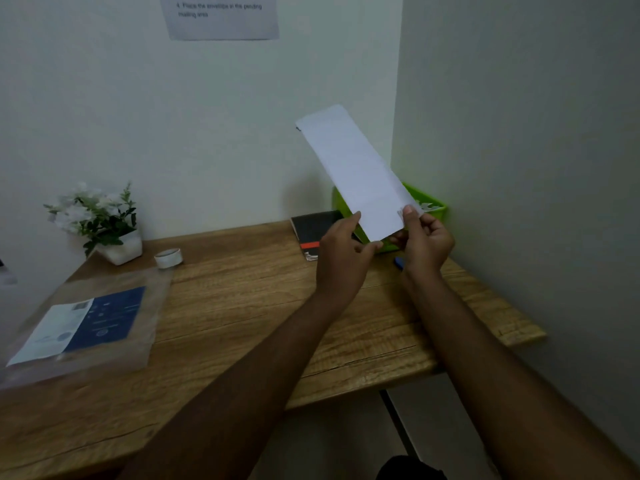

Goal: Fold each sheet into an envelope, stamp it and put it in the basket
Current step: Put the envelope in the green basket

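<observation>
Here both hands, left hand (341, 252) and right hand (424, 242), pinch the long folded white paper strip (356, 171) by its near end; loosening could drop it short of the far-right green plastic basket (434, 206).

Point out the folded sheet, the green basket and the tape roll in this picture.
folded sheet (356, 171), head view, middle of its white face.
green basket (427, 196), head view, on its right-hand rim.
tape roll (168, 258), head view, on its outer side.

The sheet (356, 174) is white, folded into a long narrow strip, up in the air and leaning left. Its bottom end is pinched by the left hand (341, 258) and right hand (427, 244). The green basket (434, 206) sits right behind it, in the far right corner of the counter (242, 306).
</observation>
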Available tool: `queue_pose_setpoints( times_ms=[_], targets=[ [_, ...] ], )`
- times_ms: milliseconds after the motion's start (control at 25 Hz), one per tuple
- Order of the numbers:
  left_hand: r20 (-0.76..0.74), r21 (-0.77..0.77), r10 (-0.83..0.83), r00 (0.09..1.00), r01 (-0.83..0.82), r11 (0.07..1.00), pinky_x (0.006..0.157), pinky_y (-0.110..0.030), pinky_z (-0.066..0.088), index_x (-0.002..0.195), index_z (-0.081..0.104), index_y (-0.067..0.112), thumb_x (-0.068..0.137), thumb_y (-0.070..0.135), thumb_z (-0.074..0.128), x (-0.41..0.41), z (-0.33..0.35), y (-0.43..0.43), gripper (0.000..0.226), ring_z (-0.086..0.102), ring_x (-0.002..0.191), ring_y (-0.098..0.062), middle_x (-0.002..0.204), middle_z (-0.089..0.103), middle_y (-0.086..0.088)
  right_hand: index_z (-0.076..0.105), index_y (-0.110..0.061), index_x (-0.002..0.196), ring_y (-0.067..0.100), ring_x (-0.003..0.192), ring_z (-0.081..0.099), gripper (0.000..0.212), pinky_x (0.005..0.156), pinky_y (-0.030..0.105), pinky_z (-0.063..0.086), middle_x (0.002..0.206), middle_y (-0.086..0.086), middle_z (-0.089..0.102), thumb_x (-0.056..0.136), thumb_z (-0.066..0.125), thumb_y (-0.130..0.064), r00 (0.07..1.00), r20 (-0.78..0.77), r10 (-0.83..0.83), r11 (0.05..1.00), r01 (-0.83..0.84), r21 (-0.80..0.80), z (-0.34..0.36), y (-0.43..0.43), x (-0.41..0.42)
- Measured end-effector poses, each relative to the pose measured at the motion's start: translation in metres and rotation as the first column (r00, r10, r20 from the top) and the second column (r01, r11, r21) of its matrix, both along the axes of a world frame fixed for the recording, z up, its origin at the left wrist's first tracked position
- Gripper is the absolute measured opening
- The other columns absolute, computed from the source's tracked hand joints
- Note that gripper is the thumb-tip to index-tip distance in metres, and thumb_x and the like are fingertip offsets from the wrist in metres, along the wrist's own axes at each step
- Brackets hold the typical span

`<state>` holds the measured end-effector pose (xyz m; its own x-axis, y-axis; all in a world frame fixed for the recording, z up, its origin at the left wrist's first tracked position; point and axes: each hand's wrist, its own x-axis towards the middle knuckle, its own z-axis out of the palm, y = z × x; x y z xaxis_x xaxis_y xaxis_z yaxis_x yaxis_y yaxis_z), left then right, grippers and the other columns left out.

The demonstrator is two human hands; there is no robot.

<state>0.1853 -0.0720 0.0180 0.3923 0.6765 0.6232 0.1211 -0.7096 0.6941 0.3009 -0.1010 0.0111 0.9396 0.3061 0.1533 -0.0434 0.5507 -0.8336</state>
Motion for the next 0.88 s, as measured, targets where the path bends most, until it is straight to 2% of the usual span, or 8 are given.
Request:
queue_pose_setpoints(
  times_ms=[80, 160, 240, 320, 440, 520, 680, 880],
  targets=[
    [-0.006, 0.016, 0.009, 1.000, -0.009, 1.000, 0.063, 0.000, 0.041, 0.128, 0.054, 0.003, 0.077, 0.011, 0.075, 0.017, 0.010, 0.002, 0.056, 0.053, 0.060, 0.001, 0.114, 0.065, -0.014, 0.062, -0.007, 0.084, 0.008, 0.056, 0.062, 0.014, 0.053, 0.028, 0.053, 0.074, 0.000, 0.066, 0.085, 0.071, -0.017, 1.000, -0.014, -0.024, 1.000, 0.024, -0.009, 0.008, -0.006, 0.013],
    [-0.016, 0.019, 0.013, 1.000, -0.012, 1.000, 0.065, -0.001, 0.039, 0.124, 0.057, 0.003, 0.080, 0.013, 0.072, 0.033, 0.019, 0.006, 0.048, 0.059, 0.070, -0.006, 0.115, 0.066, -0.013, 0.061, -0.010, 0.076, 0.010, 0.063, 0.061, 0.014, 0.052, 0.024, 0.051, 0.073, -0.001, 0.064, 0.084, 0.071, -0.016, 0.999, -0.015, -0.042, 0.998, 0.042, -0.045, 0.015, -0.008, 0.028],
    [-0.033, 0.011, 0.008, 0.999, -0.008, 1.000, 0.075, -0.009, 0.042, 0.120, 0.061, 0.002, 0.083, 0.015, 0.069, 0.050, 0.023, 0.013, 0.040, 0.065, 0.087, -0.017, 0.117, 0.066, -0.012, 0.060, -0.013, 0.071, 0.011, 0.062, 0.059, 0.016, 0.049, 0.020, 0.048, 0.071, 0.000, 0.063, 0.083, 0.071, -0.014, 0.999, -0.008, -0.044, 0.994, 0.043, -0.102, 0.020, -0.007, 0.045],
    [-0.053, -0.002, 0.009, 0.999, -0.009, 1.000, 0.080, -0.019, 0.044, 0.114, 0.065, 0.001, 0.085, 0.017, 0.067, 0.063, 0.024, 0.021, 0.034, 0.066, 0.094, -0.022, 0.113, 0.068, -0.013, 0.063, -0.010, 0.076, 0.014, 0.065, 0.061, 0.011, 0.055, 0.022, 0.050, 0.073, 0.003, 0.064, 0.081, 0.072, -0.015, 0.999, -0.004, -0.043, 0.984, 0.042, -0.172, 0.022, -0.003, 0.060],
    [-0.091, 0.017, 0.010, 0.996, -0.008, 1.000, 0.075, -0.025, 0.046, 0.096, 0.072, -0.001, 0.085, 0.017, 0.066, 0.078, 0.021, 0.032, 0.022, 0.066, 0.084, -0.022, 0.094, 0.072, -0.015, 0.069, -0.008, 0.083, 0.019, 0.074, 0.064, 0.013, 0.067, 0.029, 0.052, 0.081, 0.006, 0.068, 0.078, 0.074, -0.019, 0.998, -0.002, -0.060, 0.965, 0.057, -0.256, 0.020, 0.005, 0.077],
    [-0.105, 0.036, 0.013, 0.994, -0.009, 0.999, 0.071, -0.032, 0.046, 0.084, 0.073, -0.001, 0.085, 0.017, 0.065, 0.084, 0.019, 0.038, 0.019, 0.065, 0.078, -0.024, 0.083, 0.072, -0.015, 0.072, -0.008, 0.086, 0.017, 0.073, 0.065, 0.022, 0.068, 0.029, 0.053, 0.082, 0.006, 0.071, 0.076, 0.078, -0.027, 0.997, 0.012, -0.077, 0.952, 0.077, -0.298, 0.018, 0.009, 0.084],
    [-0.135, -0.024, 0.066, 0.989, -0.070, 0.997, 0.069, -0.024, 0.045, 0.089, 0.074, 0.006, 0.085, 0.021, 0.066, 0.091, 0.017, 0.045, 0.017, 0.064, 0.079, -0.017, 0.087, 0.072, -0.009, 0.072, -0.009, 0.087, 0.013, 0.064, 0.062, 0.024, 0.061, 0.027, 0.052, 0.074, 0.002, 0.068, 0.077, 0.078, -0.030, 0.996, 0.008, -0.084, 0.945, 0.082, -0.315, 0.015, 0.011, 0.094],
    [-0.131, -0.005, 0.083, 0.988, -0.085, 0.996, 0.065, -0.023, 0.040, 0.093, 0.070, 0.010, 0.085, 0.027, 0.065, 0.081, 0.016, 0.045, 0.019, 0.054, 0.072, -0.008, 0.085, 0.066, -0.002, 0.066, -0.017, 0.088, 0.015, 0.075, 0.059, 0.010, 0.073, 0.033, 0.050, 0.082, 0.001, 0.066, 0.086, 0.065, -0.026, 0.968, 0.043, -0.246, 0.916, 0.247, -0.315, 0.013, 0.006, 0.090]
  ],
)
